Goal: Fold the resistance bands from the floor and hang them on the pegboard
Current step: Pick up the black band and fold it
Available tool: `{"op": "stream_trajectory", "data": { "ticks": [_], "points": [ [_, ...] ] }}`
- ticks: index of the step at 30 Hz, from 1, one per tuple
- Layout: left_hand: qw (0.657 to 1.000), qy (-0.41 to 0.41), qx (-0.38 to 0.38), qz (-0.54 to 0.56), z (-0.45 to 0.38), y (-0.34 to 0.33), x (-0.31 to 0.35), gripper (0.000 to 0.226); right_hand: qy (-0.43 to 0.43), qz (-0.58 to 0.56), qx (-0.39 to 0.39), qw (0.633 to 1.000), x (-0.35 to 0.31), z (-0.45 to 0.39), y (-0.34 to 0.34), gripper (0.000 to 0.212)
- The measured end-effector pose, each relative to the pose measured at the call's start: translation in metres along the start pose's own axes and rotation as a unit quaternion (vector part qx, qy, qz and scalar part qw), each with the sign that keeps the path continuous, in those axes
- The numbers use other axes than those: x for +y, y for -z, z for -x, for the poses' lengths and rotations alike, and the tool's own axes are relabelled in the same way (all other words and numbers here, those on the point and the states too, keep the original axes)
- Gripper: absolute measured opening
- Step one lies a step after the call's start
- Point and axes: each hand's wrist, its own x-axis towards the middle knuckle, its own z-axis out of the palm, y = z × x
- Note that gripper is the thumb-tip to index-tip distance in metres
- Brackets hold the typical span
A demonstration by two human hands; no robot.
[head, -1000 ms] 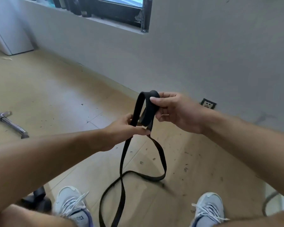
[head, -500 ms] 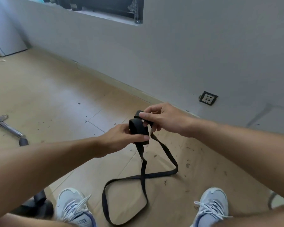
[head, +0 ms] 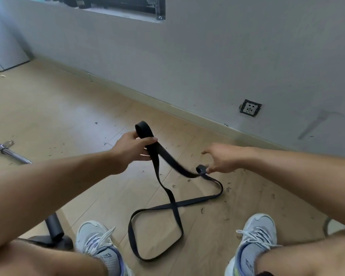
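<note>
- Gripped folded end of resistance band [head: 168, 168] in left hand [head: 130, 149]
- Pinched next loop with right hand [head: 220, 159]
- Folding partly done; rest trailed on floor [head: 48, 108]; hanging not started

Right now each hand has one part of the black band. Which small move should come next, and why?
Probably bring the right hand back up to the left hand and lay its pinched fold onto the loop held there. Most of the black band lies unfolded on the floor between the shoes.
</note>
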Motion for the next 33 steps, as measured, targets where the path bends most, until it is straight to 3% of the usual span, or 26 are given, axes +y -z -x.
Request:
{"op": "stream_trajectory", "data": {
  "ticks": [3,8,15,19,24,30,33],
  "points": [
    [0.999,-0.012,-0.037,0.014,0.005,-0.008,0.008,0.025,0.061,-0.084,0.037,0.994,-0.010,0.005,-0.002,0.083],
    [0.997,-0.016,-0.068,0.028,0.012,-0.019,0.013,0.030,0.121,-0.260,0.063,0.956,-0.037,0.009,-0.004,0.082],
    [0.996,-0.033,-0.079,0.040,0.014,-0.017,0.020,0.032,0.085,-0.376,0.142,0.912,-0.047,0.008,-0.004,0.033],
    [0.996,-0.069,-0.062,0.018,0.017,-0.016,0.023,0.020,0.099,-0.417,0.151,0.891,-0.050,0.007,-0.005,0.032],
    [0.993,-0.107,-0.023,-0.035,0.019,-0.018,0.027,0.013,0.105,-0.433,0.131,0.886,-0.055,0.008,-0.006,0.011],
    [0.994,-0.108,-0.029,0.013,0.026,-0.024,0.035,0.013,0.084,-0.434,0.124,0.888,-0.063,0.011,-0.006,0.053],
    [0.991,-0.117,-0.049,0.044,0.031,-0.029,0.043,0.017,0.096,-0.396,0.103,0.907,-0.064,0.011,-0.009,0.050]
  ]
}}
